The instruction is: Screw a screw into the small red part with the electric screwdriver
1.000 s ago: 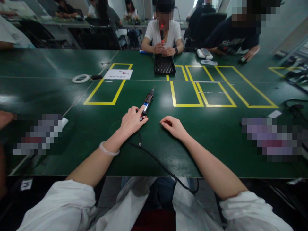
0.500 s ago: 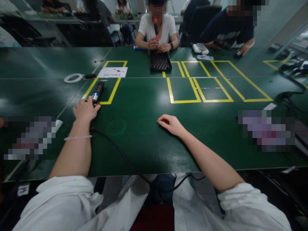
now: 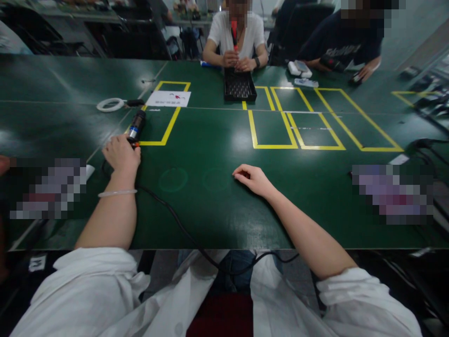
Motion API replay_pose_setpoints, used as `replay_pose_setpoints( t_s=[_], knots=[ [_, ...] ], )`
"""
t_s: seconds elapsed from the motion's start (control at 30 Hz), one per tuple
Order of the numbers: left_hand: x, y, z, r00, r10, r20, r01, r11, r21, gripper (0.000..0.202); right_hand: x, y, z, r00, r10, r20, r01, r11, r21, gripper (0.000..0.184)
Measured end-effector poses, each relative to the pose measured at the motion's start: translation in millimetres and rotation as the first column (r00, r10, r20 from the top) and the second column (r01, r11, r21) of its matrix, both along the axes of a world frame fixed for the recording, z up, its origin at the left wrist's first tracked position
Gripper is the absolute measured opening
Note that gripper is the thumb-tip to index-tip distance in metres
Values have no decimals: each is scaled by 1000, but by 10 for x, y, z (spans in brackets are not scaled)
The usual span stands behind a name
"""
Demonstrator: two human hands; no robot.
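My left hand reaches to the left side of the green table, fingers wrapped around the rear end of a black corded electric screwdriver. The tool has a silver and blue band, and its front points away from me. Red-orange shows beside my thumb, and the palm hides the rest of the grip. A black cable trails from near my left wrist over the table edge to my lap. Resting on the tabletop at the middle, my right hand is loosely curled, with no object visible in it.
Yellow tape rectangles mark the table. A white paper and a white coiled cord lie beyond the screwdriver. Across from me, a person's hands hold a red and black tool above a black tray. Blurred-out items lie at both sides.
My left hand has closed further around the screwdriver, which has shifted slightly left against the tape. My right hand has stayed put on the table. The view has tilted a little.
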State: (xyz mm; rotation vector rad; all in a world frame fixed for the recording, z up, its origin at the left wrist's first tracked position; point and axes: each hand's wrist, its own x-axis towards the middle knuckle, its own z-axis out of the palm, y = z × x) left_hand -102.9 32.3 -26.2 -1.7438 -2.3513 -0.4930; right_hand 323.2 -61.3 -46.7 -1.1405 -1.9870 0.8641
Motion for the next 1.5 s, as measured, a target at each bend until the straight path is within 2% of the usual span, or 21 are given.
replay_pose_setpoints(
  t_s=[0.2,0.4,0.47,0.53,0.6,0.67,0.73,0.77,0.83,0.87,0.97,1.03,1.1,1.23,1.37,1.5],
  knots=[
    [45,-4,28,997,35,63,-35,999,-5,45,1,1,-7,1000,4,-3,-4,1000,-1,16],
    [84,-59,56,993,41,111,-45,999,31,37,2,-7,11,1000,-1,-1,1,1000,-9,16],
    [106,-51,93,990,46,134,-57,995,79,35,-2,-8,18,1000,-2,-11,2,1000,-15,16],
    [193,-30,149,987,-10,163,-19,984,176,34,-7,-7,20,1000,-5,-25,4,1000,-28,16],
    [394,-20,216,961,-159,224,100,962,253,32,-10,-3,17,999,-4,-42,2,999,-47,17],
    [729,-63,280,864,-370,341,274,914,299,29,-6,6,9,998,-2,-68,-3,998,-67,17],
    [1162,-187,327,671,-555,492,438,832,341,27,4,16,5,992,-4,-124,-9,995,-101,18],
    [1390,-277,339,556,-598,577,518,793,322,27,10,21,7,986,-6,-166,-15,992,-128,19],
    [1812,-491,331,339,-579,741,659,709,252,32,22,23,21,963,-15,-270,-39,980,-194,23],
    [1987,-599,310,261,-534,804,705,674,219,35,26,22,32,946,-17,-324,-59,973,-223,27],
    [2313,-845,187,123,-384,915,784,603,148,44,22,6,59,897,0,-441,-132,954,-269,38],
    [2380,-914,88,76,-315,946,810,573,126,46,7,-5,60,881,43,-472,-192,943,-273,40],
    [2378,-921,9,44,-273,961,814,567,124,47,-10,-11,48,873,80,-482,-237,932,-274,37],
    [2350,-873,-52,10,-196,980,777,619,116,45,-15,3,20,872,47,-487,-207,937,-280,34],
    [2374,-856,-64,32,-161,986,751,656,83,29,16,35,8,874,-40,-485,-108,956,-273,35],
    [2379,-860,-80,55,-231,971,785,611,101,30,22,43,-9,871,-47,-489,-96,960,-263,35]
  ],
)
